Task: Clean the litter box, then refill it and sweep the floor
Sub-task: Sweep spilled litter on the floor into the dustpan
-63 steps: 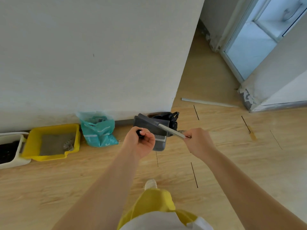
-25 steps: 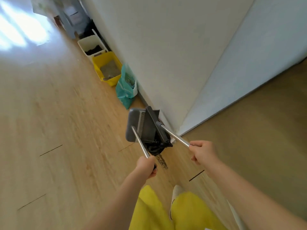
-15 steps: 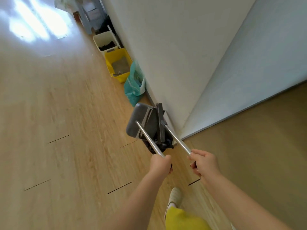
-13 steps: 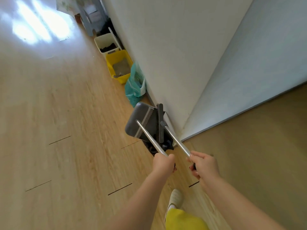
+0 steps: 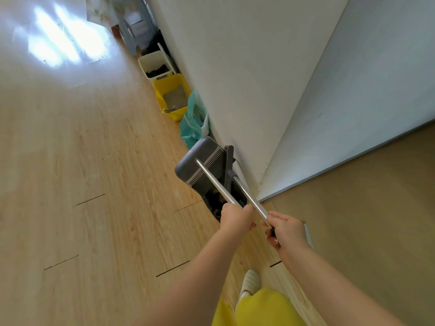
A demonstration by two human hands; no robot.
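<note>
The broom's (image 5: 229, 182) dark bristles sit mostly hidden behind the two metal handles and the grey dustpan (image 5: 200, 164), so its head reads only as a black mass low against the white wall (image 5: 247, 78). The left hand (image 5: 236, 218) is clenched round the dustpan's handle, and the right hand (image 5: 286, 230) grasps the broom's handle just beside it; the two handles nearly touch where the hands meet. Whatever lies inside the dustpan cannot be made out from this angle.

At about eleven o'clock from the dustpan, along the wall's foot, a teal plastic bag (image 5: 193, 123) slumps open, its contents too dark to tell. Just beyond it stands the yellow litter box (image 5: 171, 96), holding grey litter and what may be a scoop at its near end. Touching it farther along is a white bin (image 5: 155, 65) with dark matter inside. Past that, grey furniture blurs into glare on the wooden floor (image 5: 82, 172). At six o'clock, a white shoe (image 5: 250, 281) and yellow clothing are cut off by the frame's edge.
</note>
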